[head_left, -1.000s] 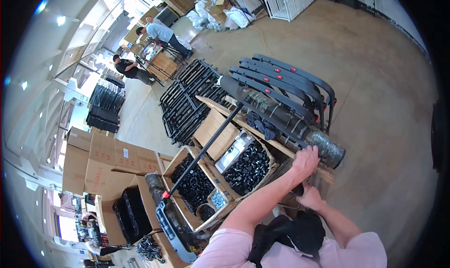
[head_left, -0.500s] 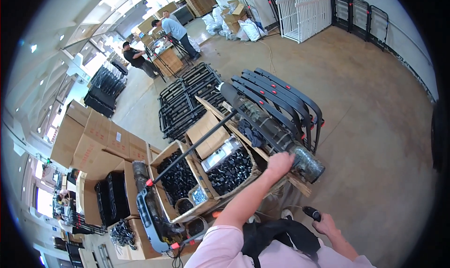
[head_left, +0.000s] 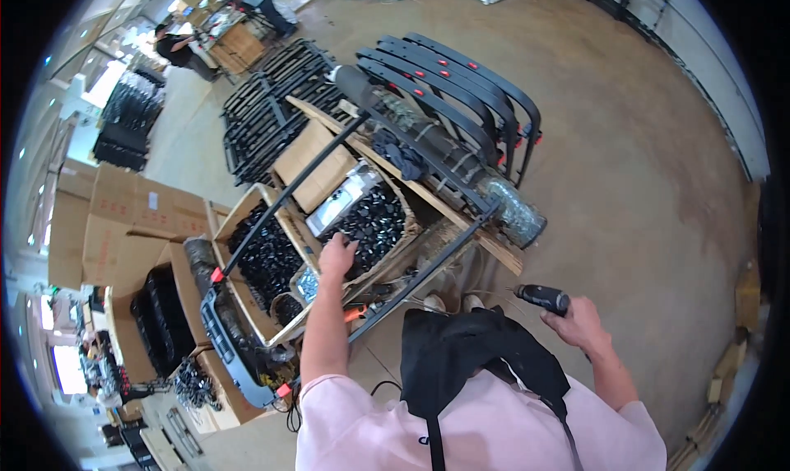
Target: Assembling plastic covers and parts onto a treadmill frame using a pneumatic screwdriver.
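- Power drill [head_left: 543, 297] held out at the person's right, above the concrete floor [head_left: 642, 224]; its long axis runs nearly level across the view, bit end pointing left and slightly up, rear end toward the right.
- Right hand [head_left: 578, 324] grasps the drill, fingers wrapped round it near the rear.
- Left hand [head_left: 337, 255] is at the near edge of the right bin [head_left: 409, 239], fingers bent among black plastic caps [head_left: 374, 228]; whether it pinches one, I cannot tell.
- Half a second ago the left hand was beside the plastic-wrapped roll [head_left: 514, 212]; now it has come over to the caps, and the drill lies flatter across the view than its earlier, steeper slant.
- Right bin: heaped caps, with a flat silvery package [head_left: 341, 199] along the left side.
- Left bin [head_left: 290, 331]: small black parts [head_left: 267, 244], plus silvery-blue pieces [head_left: 307, 285] at its near end.
- Cardboard box [head_left: 186, 290]: long, glossy black items [head_left: 159, 319].
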The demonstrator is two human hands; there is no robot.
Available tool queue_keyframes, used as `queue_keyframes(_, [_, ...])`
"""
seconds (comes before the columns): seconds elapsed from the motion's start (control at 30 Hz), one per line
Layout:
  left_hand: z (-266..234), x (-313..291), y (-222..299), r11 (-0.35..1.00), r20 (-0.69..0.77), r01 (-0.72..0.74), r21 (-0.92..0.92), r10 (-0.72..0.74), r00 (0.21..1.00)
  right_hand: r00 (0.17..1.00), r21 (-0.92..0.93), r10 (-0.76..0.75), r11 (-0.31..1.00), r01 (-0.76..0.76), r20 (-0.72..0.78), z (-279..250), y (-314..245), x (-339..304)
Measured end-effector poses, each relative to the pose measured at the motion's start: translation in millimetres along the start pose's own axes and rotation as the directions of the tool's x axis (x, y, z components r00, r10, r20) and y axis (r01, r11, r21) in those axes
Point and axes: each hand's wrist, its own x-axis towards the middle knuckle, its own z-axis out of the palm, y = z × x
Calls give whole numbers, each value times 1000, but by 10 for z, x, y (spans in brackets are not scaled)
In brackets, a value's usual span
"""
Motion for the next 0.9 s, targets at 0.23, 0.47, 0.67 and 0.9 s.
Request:
queue_keyframes(0.23, [145, 48, -461, 943, 160, -288, 165, 263, 951, 984, 205, 177, 964, -171, -12, -112, -678, -97])
queue_keyframes(0.47, [42, 43, -627, 848, 379, -488, 205, 391, 839, 979, 409, 156, 908, -89, -134, 127, -1073, -23])
queue_keyframes(0.67, [15, 107, -720, 803, 401, -549, 232, 435, 806, 976, 404, 163, 910, -92, -143, 247, -1355, -5])
queue_keyframes(0.9, [23, 192, -674, 879, 465, -476, 26, 410, 784, 980, 402, 138, 913, -70, -143, 234, -1312, 35])
